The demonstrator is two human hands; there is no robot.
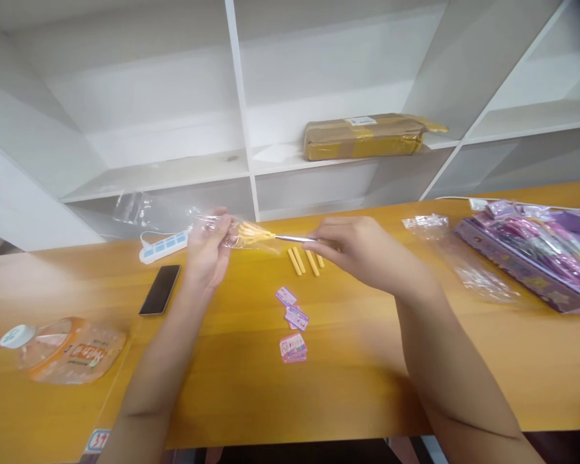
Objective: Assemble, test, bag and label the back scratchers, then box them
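My left hand (207,251) is closed on a clear plastic bag (229,232), its loose end trailing off to the left. At the bag's right end is a pale yellow bundle (254,233) of thin pieces, partly inside the clear film. My right hand (355,245) grips a thin silver metal tool (292,239), whose kind I cannot make out; its tip meets the yellow bundle. Below the tool, several yellow sticks (297,261) lie on the table. Nearer to me are small purple and pink printed cards (296,318), some overlapping.
On the wooden table (241,399), a phone (160,290), a white power strip (164,247) and an orange-labelled bottle (72,351) lie left. A purple box (526,264) of wrapped items and clear bags (481,277) are right. A taped carton (365,136) sits on the shelf behind.
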